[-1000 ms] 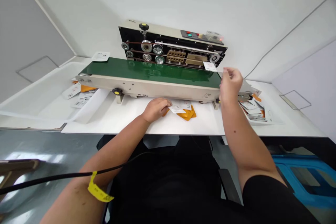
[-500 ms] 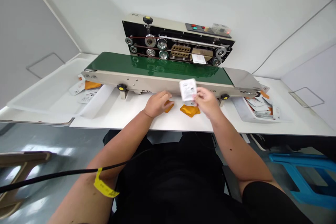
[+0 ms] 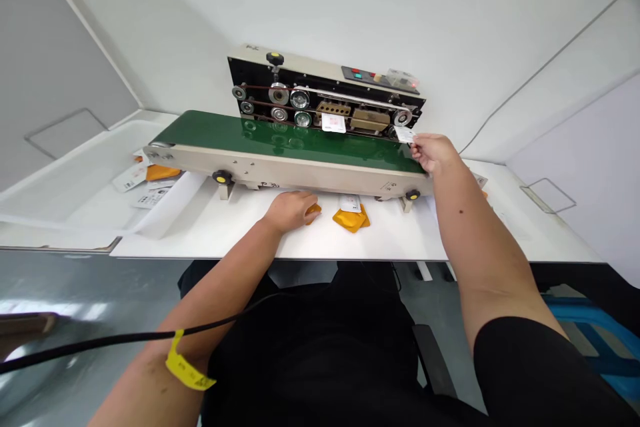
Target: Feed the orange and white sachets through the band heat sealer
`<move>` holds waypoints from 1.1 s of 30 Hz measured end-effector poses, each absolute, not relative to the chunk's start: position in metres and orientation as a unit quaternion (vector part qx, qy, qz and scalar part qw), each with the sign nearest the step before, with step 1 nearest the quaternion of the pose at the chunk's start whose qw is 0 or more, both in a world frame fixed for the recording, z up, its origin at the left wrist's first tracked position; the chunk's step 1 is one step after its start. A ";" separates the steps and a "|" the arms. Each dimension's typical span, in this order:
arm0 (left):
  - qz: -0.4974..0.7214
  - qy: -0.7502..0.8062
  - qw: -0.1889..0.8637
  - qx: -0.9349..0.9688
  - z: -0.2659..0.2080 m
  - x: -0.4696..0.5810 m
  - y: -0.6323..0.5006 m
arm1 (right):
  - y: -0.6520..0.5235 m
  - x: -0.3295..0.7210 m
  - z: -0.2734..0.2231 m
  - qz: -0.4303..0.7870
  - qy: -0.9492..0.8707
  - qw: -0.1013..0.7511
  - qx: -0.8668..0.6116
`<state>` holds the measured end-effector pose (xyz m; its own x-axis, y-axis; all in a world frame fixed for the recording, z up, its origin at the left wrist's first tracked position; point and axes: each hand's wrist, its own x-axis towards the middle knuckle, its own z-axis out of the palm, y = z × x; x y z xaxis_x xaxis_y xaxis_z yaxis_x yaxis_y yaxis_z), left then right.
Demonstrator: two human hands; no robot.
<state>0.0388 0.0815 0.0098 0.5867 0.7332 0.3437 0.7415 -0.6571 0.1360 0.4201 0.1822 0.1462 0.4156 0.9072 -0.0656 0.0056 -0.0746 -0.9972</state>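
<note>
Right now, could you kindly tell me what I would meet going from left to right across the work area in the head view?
Translucent bin, left hand, loose orange packets, held white packet, right hand.

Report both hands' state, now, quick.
Left hand: curled at an orange packet; whether it grips can't be told.
Right hand: closed, holding a white packet at the machine.
</note>
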 end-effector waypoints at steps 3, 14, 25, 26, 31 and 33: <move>-0.176 -0.429 0.015 -0.886 0.008 0.038 0.082 | 0.183 0.410 0.145 0.353 -0.383 0.571 -0.635; -0.132 -0.457 -0.031 -0.879 0.004 0.047 0.079 | 0.023 0.313 0.030 0.057 -0.625 0.541 -0.560; -0.093 -0.509 0.009 -0.856 0.009 0.058 0.069 | 0.005 0.267 -0.028 0.312 -0.613 0.495 -0.531; -0.091 -0.514 0.007 -0.853 0.009 0.058 0.069 | 0.005 0.268 -0.028 0.318 -0.600 0.501 -0.536; -0.082 -0.527 0.003 -0.846 0.008 0.059 0.068 | 0.001 0.269 -0.027 0.316 -0.612 0.486 -0.537; -0.084 -0.521 -0.005 -0.849 0.008 0.058 0.068 | 0.001 0.269 -0.028 0.314 -0.614 0.482 -0.540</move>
<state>0.0585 0.0677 0.0080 0.4429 0.8859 0.1377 0.8843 -0.4570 0.0960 0.2693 0.0011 -0.0277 0.0481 0.9664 0.2527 0.3597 0.2192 -0.9069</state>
